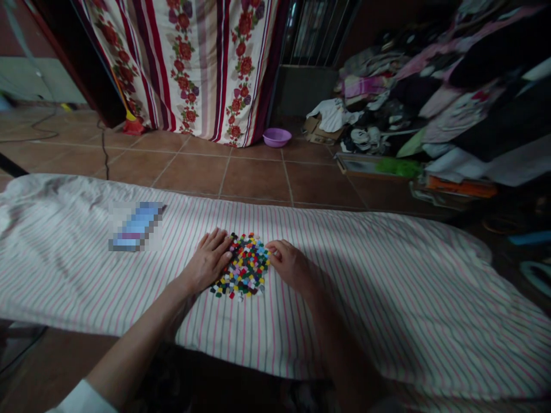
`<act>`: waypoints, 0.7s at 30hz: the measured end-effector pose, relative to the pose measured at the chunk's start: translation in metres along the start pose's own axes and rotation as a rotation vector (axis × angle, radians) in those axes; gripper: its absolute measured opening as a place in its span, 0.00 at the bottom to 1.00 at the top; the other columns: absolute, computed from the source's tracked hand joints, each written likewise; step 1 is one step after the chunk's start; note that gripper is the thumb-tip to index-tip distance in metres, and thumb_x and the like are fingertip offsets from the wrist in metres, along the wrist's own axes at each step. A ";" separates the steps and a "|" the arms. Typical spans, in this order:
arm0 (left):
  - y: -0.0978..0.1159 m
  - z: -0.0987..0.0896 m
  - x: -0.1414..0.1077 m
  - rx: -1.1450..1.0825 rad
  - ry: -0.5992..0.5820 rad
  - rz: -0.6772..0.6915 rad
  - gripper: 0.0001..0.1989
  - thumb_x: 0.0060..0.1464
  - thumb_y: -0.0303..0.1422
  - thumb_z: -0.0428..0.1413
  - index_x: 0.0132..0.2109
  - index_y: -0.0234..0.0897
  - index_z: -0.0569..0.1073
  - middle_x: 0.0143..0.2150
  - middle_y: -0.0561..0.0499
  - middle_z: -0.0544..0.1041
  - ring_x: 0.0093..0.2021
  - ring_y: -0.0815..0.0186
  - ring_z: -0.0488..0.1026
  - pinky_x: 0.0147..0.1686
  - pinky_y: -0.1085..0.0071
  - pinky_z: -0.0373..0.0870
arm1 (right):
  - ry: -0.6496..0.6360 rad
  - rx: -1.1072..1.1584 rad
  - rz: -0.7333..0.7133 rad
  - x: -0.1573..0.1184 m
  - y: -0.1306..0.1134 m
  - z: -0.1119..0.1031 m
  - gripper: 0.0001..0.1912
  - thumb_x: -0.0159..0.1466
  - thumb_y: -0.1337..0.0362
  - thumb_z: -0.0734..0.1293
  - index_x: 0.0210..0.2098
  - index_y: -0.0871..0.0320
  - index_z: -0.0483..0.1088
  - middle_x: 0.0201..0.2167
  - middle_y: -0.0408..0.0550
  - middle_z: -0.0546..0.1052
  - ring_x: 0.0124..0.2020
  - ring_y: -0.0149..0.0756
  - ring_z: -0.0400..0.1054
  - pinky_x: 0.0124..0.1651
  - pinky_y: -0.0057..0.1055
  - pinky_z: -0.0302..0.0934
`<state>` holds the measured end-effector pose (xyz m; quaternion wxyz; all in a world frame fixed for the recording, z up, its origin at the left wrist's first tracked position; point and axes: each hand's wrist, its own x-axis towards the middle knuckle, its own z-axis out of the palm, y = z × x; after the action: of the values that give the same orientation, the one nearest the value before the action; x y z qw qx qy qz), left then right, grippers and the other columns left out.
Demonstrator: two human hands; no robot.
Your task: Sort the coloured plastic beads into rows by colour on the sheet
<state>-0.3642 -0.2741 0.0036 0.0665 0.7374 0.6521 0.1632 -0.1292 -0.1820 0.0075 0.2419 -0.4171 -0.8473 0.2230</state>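
Observation:
A pile of small multicoloured pieces [245,267], like tiny blocks or tiles, is spread on a striped cloth [370,258] in front of me. Flat against the pile's left edge lies my left hand [209,261], its fingers stretched out and touching the outer pieces. My right hand [288,261] is at the right edge, thumb and fingers curled together in a pinch beside some light blue pieces. Whatever is between those fingertips, if anything, is too small to make out.
A pixelated blue object [136,226] rests on the cloth to the left. Beyond are a tiled floor [253,175], a floral curtain [206,69], a red broom [133,123] and a purple basin [276,136]. Clothes [387,97] are heaped at the right.

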 end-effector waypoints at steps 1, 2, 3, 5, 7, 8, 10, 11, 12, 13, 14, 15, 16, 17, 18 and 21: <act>-0.001 0.001 -0.002 -0.008 0.014 -0.002 0.26 0.64 0.42 0.35 0.63 0.37 0.60 0.67 0.43 0.57 0.69 0.54 0.46 0.64 0.49 0.51 | 0.039 0.028 0.016 0.002 0.004 0.000 0.13 0.56 0.72 0.60 0.38 0.58 0.71 0.34 0.47 0.74 0.34 0.32 0.70 0.37 0.26 0.63; -0.002 0.001 -0.004 -0.013 0.028 -0.003 0.26 0.64 0.42 0.35 0.63 0.37 0.60 0.67 0.43 0.57 0.69 0.55 0.45 0.64 0.49 0.51 | 0.089 0.060 0.036 0.004 0.009 -0.001 0.13 0.56 0.71 0.60 0.38 0.58 0.71 0.35 0.47 0.74 0.33 0.32 0.70 0.36 0.26 0.63; -0.002 0.002 -0.006 -0.016 0.038 -0.004 0.26 0.64 0.42 0.36 0.63 0.37 0.60 0.67 0.43 0.57 0.69 0.55 0.45 0.64 0.49 0.51 | 0.146 0.091 0.060 0.007 0.015 -0.002 0.12 0.56 0.70 0.60 0.38 0.58 0.71 0.35 0.48 0.75 0.33 0.32 0.70 0.36 0.27 0.64; -0.002 0.003 -0.009 -0.018 0.041 -0.005 0.26 0.64 0.42 0.36 0.63 0.36 0.61 0.67 0.42 0.57 0.69 0.55 0.44 0.64 0.50 0.51 | 0.258 0.148 0.117 0.011 0.029 -0.004 0.11 0.57 0.67 0.60 0.36 0.58 0.72 0.35 0.49 0.75 0.32 0.33 0.70 0.36 0.28 0.65; -0.001 0.005 -0.010 -0.014 0.041 -0.011 0.26 0.64 0.42 0.36 0.62 0.36 0.61 0.67 0.41 0.56 0.69 0.54 0.44 0.64 0.49 0.51 | 0.339 0.195 0.186 0.014 0.044 -0.005 0.11 0.56 0.63 0.61 0.35 0.57 0.73 0.34 0.49 0.76 0.32 0.34 0.71 0.37 0.30 0.67; 0.000 0.006 -0.010 -0.010 0.046 -0.016 0.26 0.64 0.42 0.36 0.63 0.36 0.61 0.67 0.40 0.56 0.69 0.53 0.44 0.64 0.49 0.51 | 0.368 0.218 0.222 0.015 0.051 -0.005 0.11 0.55 0.62 0.62 0.34 0.57 0.73 0.34 0.49 0.76 0.32 0.34 0.71 0.38 0.31 0.67; 0.001 0.008 -0.009 0.000 0.064 -0.031 0.26 0.64 0.42 0.36 0.63 0.36 0.60 0.67 0.40 0.57 0.69 0.53 0.43 0.64 0.48 0.51 | 0.404 0.273 0.279 0.016 0.064 -0.005 0.13 0.54 0.59 0.62 0.34 0.57 0.73 0.34 0.49 0.77 0.33 0.36 0.72 0.39 0.32 0.68; 0.002 0.009 -0.008 0.005 0.071 -0.037 0.26 0.64 0.42 0.36 0.64 0.37 0.59 0.67 0.40 0.56 0.69 0.53 0.43 0.64 0.48 0.51 | 0.414 0.301 0.297 0.016 0.071 -0.004 0.14 0.53 0.58 0.63 0.35 0.57 0.73 0.34 0.49 0.77 0.33 0.36 0.72 0.40 0.33 0.68; 0.002 0.010 -0.007 0.011 0.078 -0.044 0.26 0.64 0.42 0.36 0.64 0.37 0.58 0.67 0.40 0.56 0.69 0.52 0.43 0.64 0.48 0.51 | 0.420 0.324 0.307 0.016 0.077 -0.003 0.14 0.53 0.56 0.63 0.35 0.57 0.73 0.34 0.49 0.77 0.34 0.36 0.73 0.40 0.33 0.68; 0.002 0.011 -0.007 0.016 0.082 -0.050 0.27 0.64 0.42 0.36 0.64 0.37 0.58 0.67 0.40 0.56 0.69 0.52 0.43 0.63 0.48 0.52 | 0.423 0.341 0.312 0.017 0.083 -0.003 0.15 0.53 0.55 0.63 0.35 0.57 0.73 0.34 0.49 0.77 0.34 0.37 0.73 0.41 0.33 0.68; 0.002 0.012 -0.006 0.021 0.086 -0.055 0.27 0.64 0.43 0.36 0.64 0.37 0.58 0.67 0.39 0.55 0.69 0.51 0.43 0.63 0.48 0.53 | 0.426 0.347 0.312 0.018 0.088 -0.003 0.16 0.52 0.55 0.64 0.35 0.57 0.73 0.34 0.49 0.78 0.34 0.37 0.73 0.41 0.33 0.68; 0.001 0.013 -0.006 0.027 0.092 -0.060 0.27 0.64 0.43 0.36 0.64 0.37 0.57 0.67 0.38 0.55 0.69 0.51 0.44 0.63 0.48 0.53 | 0.428 0.342 0.311 0.020 0.093 -0.004 0.16 0.52 0.55 0.64 0.35 0.57 0.73 0.34 0.50 0.78 0.35 0.37 0.73 0.41 0.34 0.68; 0.000 0.014 -0.007 0.034 0.102 -0.065 0.27 0.64 0.43 0.36 0.64 0.37 0.57 0.67 0.38 0.55 0.69 0.50 0.44 0.63 0.48 0.54 | 0.434 0.330 0.311 0.022 0.098 -0.005 0.16 0.52 0.55 0.64 0.35 0.57 0.73 0.34 0.50 0.78 0.35 0.37 0.73 0.42 0.34 0.68; -0.001 0.014 -0.008 0.041 0.115 -0.068 0.27 0.64 0.42 0.36 0.64 0.36 0.57 0.67 0.38 0.55 0.69 0.50 0.44 0.62 0.48 0.54 | 0.440 0.312 0.313 0.024 0.101 -0.006 0.16 0.51 0.56 0.64 0.35 0.57 0.73 0.35 0.50 0.78 0.35 0.37 0.73 0.42 0.34 0.68; -0.003 0.015 -0.009 0.046 0.130 -0.066 0.27 0.64 0.42 0.36 0.64 0.36 0.57 0.67 0.38 0.55 0.69 0.51 0.44 0.62 0.48 0.54 | 0.446 0.286 0.315 0.026 0.103 -0.007 0.15 0.51 0.57 0.63 0.35 0.57 0.73 0.35 0.50 0.78 0.34 0.37 0.73 0.41 0.33 0.68; -0.007 0.015 -0.014 0.054 0.173 -0.049 0.26 0.64 0.41 0.37 0.64 0.34 0.58 0.66 0.39 0.58 0.69 0.53 0.45 0.64 0.49 0.54 | 0.459 0.164 0.324 0.032 0.101 -0.010 0.14 0.51 0.60 0.61 0.34 0.57 0.74 0.33 0.49 0.78 0.32 0.36 0.72 0.39 0.33 0.67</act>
<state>-0.3675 -0.2851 -0.0147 -0.0061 0.7060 0.6773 0.2072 -0.0793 -0.0983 -0.0360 0.4215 -0.5654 -0.6719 0.2262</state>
